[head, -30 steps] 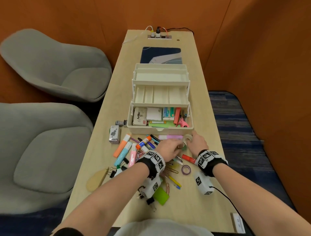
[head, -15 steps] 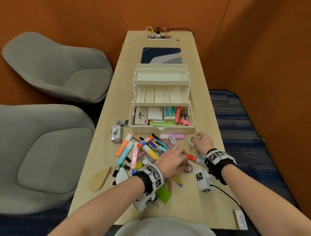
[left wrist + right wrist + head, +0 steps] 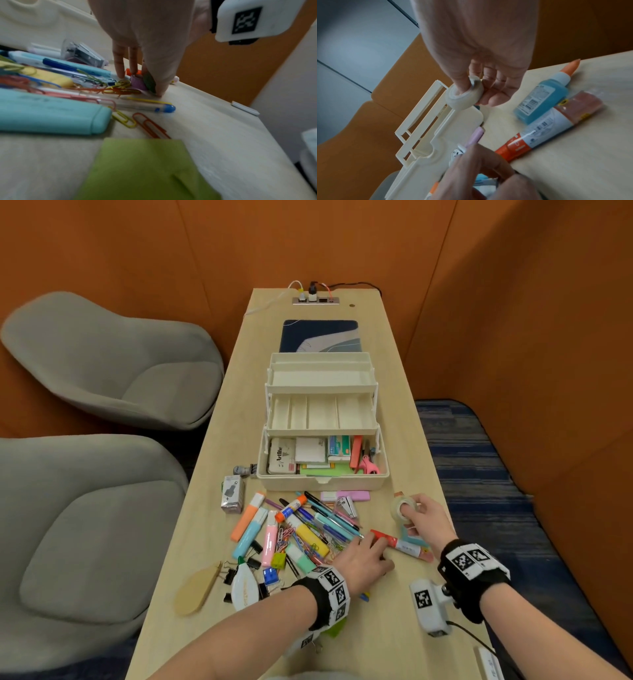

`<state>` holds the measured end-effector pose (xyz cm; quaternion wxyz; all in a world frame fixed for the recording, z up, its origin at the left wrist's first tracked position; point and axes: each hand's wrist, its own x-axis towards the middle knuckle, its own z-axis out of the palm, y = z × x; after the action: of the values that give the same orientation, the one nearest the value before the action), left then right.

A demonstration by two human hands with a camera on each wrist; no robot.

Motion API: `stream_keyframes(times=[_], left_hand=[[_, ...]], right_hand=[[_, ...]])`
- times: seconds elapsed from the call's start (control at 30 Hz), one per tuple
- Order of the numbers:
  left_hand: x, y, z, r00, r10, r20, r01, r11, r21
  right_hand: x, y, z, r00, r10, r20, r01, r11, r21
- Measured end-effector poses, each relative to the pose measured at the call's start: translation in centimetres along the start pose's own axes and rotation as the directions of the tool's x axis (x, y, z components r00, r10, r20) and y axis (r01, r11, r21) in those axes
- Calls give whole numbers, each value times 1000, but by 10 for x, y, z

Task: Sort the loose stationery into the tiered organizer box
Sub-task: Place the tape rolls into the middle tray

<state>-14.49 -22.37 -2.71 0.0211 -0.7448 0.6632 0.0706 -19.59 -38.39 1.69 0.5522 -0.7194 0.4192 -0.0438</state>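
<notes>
Pinching a clear tape roll in the right hand, thumb hooked through the core and fingers curled round the rim, lifted just off the table to the right of the organizer box. Pressing down with the left hand, fingertips and thumb closing on a small purple tape roll and a green one in front of the organizer box, at the near edge of the loose pile; not yet lifted.

Holding the bottom tier already part-filled with notes, boxes and a pair of pink scissors; leaving the two upper trays bare.

Risking, most likely, a snag: paper clips lying tangled against the purple roll and possibly dragging up with it, then scattering. Risking also a slip of the green roll, squeezed edge-on beside the thumb, and a nudge of the red glue tube lying just beside the left fingers. Carrying the clear roll loosely on one thumb, so perhaps dropping it short of the trays.

Working on a long pale wood table, smooth and narrow, with a power strip and a dark mat beyond the organizer box, two grey armchairs to its left, orange walls around, blue carpet to its right.
</notes>
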Motion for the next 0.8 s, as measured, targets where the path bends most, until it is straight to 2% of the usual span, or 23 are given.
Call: stream_keyframes(times=[0.2, 0.3, 0.43, 0.5, 0.6, 0.67, 0.73, 0.8], left_hand=[[-2, 0, 1, 994, -85, 67, 85, 996, 3], [-2, -6, -5, 995, -42, 90, 43, 999, -4], [4, -21, -20, 979, 60, 194, -56, 998, -27], [4, -30, -24, 976, 89, 199, -76, 995, -69], [-1, -41, -32, 991, 64, 119, -39, 979, -201], [-5, -51, -40, 1000, 17, -20, -22, 961, -277], [-12, -66, -49, 985, -74, -157, 13, 934, -357], [-20, -87, -59, 949, -199, -245, 75, 896, -438]], right_hand=[[9, -31, 3, 999, -44, 27, 42, 996, 77], [18, -46, 6, 996, -68, 54, 64, 996, 65], [40, -77, 8, 984, -127, 128, 136, 989, -61], [56, -100, 10, 978, -166, 127, 183, 974, -130], [84, -135, 18, 968, -245, 55, 250, 933, -258], [102, -152, 28, 957, -288, 27, 274, 874, -402], [115, -163, 39, 955, -293, 42, 267, 796, -543], [122, -172, 50, 962, -261, 79, 253, 745, -617]])
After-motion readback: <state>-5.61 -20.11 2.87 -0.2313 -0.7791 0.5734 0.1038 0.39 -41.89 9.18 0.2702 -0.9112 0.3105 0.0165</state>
